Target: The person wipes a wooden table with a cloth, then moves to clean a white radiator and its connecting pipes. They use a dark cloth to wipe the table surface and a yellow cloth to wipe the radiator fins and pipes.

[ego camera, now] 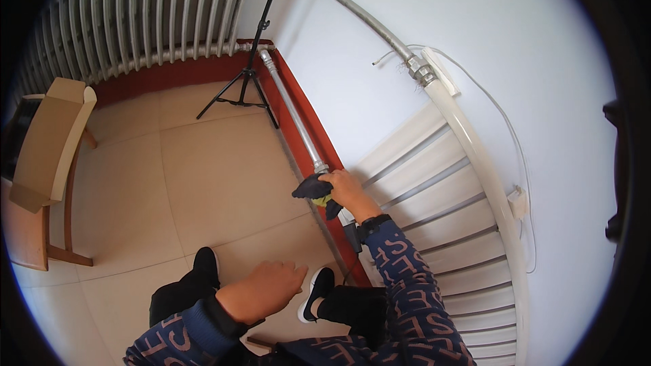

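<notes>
My right hand grips a dark cloth with a yellow-green patch. The cloth is pressed against the lower end of a silver heating pipe, where it meets the white panel radiator. My left hand hovers above the floor between my knees, seen from its back, fingers loosely apart and nothing visible in it. Its palm is hidden.
A black tripod stand stands in the corner by a ribbed silver radiator. At left, an open cardboard box rests on a wooden stool or chair. A white cable and plug hang along the wall.
</notes>
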`<action>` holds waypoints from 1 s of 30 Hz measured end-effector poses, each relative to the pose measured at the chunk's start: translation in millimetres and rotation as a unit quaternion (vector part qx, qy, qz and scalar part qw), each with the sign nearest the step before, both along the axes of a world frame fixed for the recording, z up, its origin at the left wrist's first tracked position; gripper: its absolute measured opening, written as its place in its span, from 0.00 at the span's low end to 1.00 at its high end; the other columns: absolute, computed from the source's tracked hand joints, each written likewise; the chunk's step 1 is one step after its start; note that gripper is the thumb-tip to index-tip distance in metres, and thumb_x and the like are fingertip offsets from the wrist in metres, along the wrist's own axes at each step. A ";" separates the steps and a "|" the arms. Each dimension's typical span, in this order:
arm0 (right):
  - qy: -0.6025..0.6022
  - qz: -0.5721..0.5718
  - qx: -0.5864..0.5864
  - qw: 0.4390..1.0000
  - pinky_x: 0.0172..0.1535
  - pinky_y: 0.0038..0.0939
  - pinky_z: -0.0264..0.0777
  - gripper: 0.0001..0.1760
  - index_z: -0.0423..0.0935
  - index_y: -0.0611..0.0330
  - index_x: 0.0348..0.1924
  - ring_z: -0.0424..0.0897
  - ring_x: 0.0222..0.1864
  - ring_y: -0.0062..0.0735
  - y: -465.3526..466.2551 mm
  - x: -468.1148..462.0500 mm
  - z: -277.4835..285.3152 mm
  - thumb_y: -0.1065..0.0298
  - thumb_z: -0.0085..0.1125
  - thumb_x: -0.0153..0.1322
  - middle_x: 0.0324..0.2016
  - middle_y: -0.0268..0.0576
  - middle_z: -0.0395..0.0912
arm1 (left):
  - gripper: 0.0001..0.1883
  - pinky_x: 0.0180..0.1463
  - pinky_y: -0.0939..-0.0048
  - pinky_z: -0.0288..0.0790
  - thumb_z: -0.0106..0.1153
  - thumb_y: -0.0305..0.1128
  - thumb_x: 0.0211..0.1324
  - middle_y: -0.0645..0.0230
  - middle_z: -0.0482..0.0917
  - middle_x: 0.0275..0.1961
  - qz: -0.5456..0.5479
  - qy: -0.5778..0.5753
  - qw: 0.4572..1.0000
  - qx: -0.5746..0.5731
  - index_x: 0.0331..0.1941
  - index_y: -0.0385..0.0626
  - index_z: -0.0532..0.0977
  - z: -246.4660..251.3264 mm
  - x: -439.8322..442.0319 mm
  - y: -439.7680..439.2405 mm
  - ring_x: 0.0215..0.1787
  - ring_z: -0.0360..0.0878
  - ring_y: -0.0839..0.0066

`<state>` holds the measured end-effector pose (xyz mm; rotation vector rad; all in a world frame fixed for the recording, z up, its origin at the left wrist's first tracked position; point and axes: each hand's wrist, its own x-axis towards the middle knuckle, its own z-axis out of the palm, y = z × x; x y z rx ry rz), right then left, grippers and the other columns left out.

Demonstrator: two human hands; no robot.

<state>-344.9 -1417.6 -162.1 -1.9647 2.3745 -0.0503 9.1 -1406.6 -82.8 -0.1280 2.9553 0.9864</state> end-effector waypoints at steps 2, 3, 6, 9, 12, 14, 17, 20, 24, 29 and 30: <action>0.070 0.037 -0.080 0.994 0.54 0.43 0.75 0.25 0.84 0.47 0.51 0.78 0.53 0.49 -3.3 14.6 58.7 0.80 0.63 0.62 0.49 0.44 0.81 | 0.15 0.45 0.54 0.75 0.58 0.37 0.68 0.54 0.79 0.40 -0.006 0.027 1.000 0.001 0.51 0.40 0.71 -1.9 0.4 1.6 0.43 0.81 0.52; 0.098 0.058 -0.123 0.986 0.55 0.42 0.75 0.25 0.84 0.48 0.52 0.76 0.54 0.48 0.4 15.4 90.1 0.79 0.64 0.62 0.51 0.43 0.80 | 0.15 0.45 0.54 0.75 0.58 0.37 0.68 0.54 0.79 0.40 -0.014 0.037 0.999 0.005 0.50 0.40 0.71 -2.9 -2.6 6.5 0.42 0.81 0.52; 0.242 0.113 -0.235 0.935 0.56 0.43 0.74 0.25 0.83 0.50 0.52 0.74 0.56 0.47 -24.6 21.3 179.5 0.77 0.63 0.62 0.55 0.45 0.77 | 0.15 0.45 0.54 0.75 0.58 0.37 0.67 0.54 0.79 0.39 -0.009 0.029 1.000 -0.006 0.49 0.40 0.71 -7.3 -1.6 3.1 0.42 0.81 0.52; 0.352 0.171 -0.307 0.867 0.61 0.44 0.71 0.25 0.83 0.51 0.52 0.73 0.60 0.47 -49.9 4.0 240.8 0.79 0.60 0.62 0.58 0.46 0.76 | 0.14 0.45 0.54 0.75 0.59 0.37 0.66 0.54 0.80 0.39 -0.006 0.026 1.000 0.000 0.48 0.40 0.72 -12.7 -5.1 1.6 0.42 0.81 0.52; 0.427 0.091 -0.218 0.873 0.65 0.44 0.67 0.22 0.84 0.51 0.52 0.71 0.65 0.49 -57.8 -20.1 266.7 0.76 0.58 0.65 0.61 0.48 0.75 | 0.14 0.45 0.53 0.75 0.59 0.37 0.66 0.53 0.81 0.39 -0.012 0.029 0.999 -0.010 0.47 0.40 0.72 -17.8 -12.5 -1.1 0.43 0.81 0.51; 0.421 0.062 -0.168 0.889 0.66 0.43 0.67 0.21 0.84 0.52 0.50 0.71 0.65 0.50 -40.4 -37.3 270.5 0.76 0.57 0.65 0.60 0.50 0.76 | 0.14 0.45 0.53 0.75 0.59 0.37 0.66 0.52 0.81 0.39 -0.008 0.029 0.999 -0.019 0.47 0.40 0.72 -20.4 -23.2 1.1 0.43 0.81 0.50; 0.402 0.081 -0.183 0.894 0.66 0.42 0.68 0.19 0.85 0.55 0.49 0.71 0.65 0.52 -8.2 -49.9 270.6 0.76 0.56 0.66 0.60 0.52 0.77 | 0.15 0.46 0.53 0.76 0.59 0.38 0.66 0.52 0.81 0.39 -0.018 0.023 0.999 -0.023 0.48 0.40 0.73 -24.8 -35.8 5.1 0.43 0.82 0.50; 0.384 0.081 -0.245 0.887 0.65 0.43 0.70 0.19 0.85 0.59 0.48 0.72 0.63 0.54 22.9 -48.7 268.5 0.77 0.55 0.65 0.59 0.53 0.77 | 0.16 0.47 0.52 0.76 0.59 0.38 0.66 0.52 0.82 0.41 -0.034 0.017 0.999 -0.015 0.49 0.40 0.74 -28.6 -43.8 10.1 0.44 0.82 0.49; 0.381 0.079 -0.223 0.894 0.65 0.43 0.70 0.20 0.85 0.58 0.47 0.72 0.63 0.54 66.5 -37.9 268.2 0.78 0.56 0.63 0.58 0.51 0.77 | 0.16 0.49 0.52 0.76 0.58 0.39 0.66 0.52 0.82 0.42 -0.045 0.006 0.999 -0.027 0.51 0.41 0.75 -31.8 -45.3 9.4 0.46 0.82 0.50; 0.365 0.034 -0.245 0.898 0.64 0.43 0.69 0.17 0.86 0.57 0.44 0.72 0.63 0.52 133.1 -20.5 265.9 0.76 0.58 0.63 0.57 0.46 0.78 | 0.18 0.50 0.53 0.76 0.58 0.40 0.65 0.52 0.83 0.43 -0.028 0.001 0.999 -0.046 0.52 0.41 0.75 -32.8 -44.1 4.7 0.47 0.82 0.50; 0.362 0.026 -0.252 0.897 0.64 0.43 0.69 0.16 0.86 0.57 0.43 0.72 0.63 0.52 147.1 -17.6 265.7 0.76 0.58 0.63 0.57 0.46 0.78 | 0.18 0.51 0.54 0.76 0.58 0.40 0.65 0.52 0.83 0.43 -0.029 -0.001 0.998 -0.052 0.53 0.41 0.75 -32.4 -44.4 4.3 0.48 0.81 0.50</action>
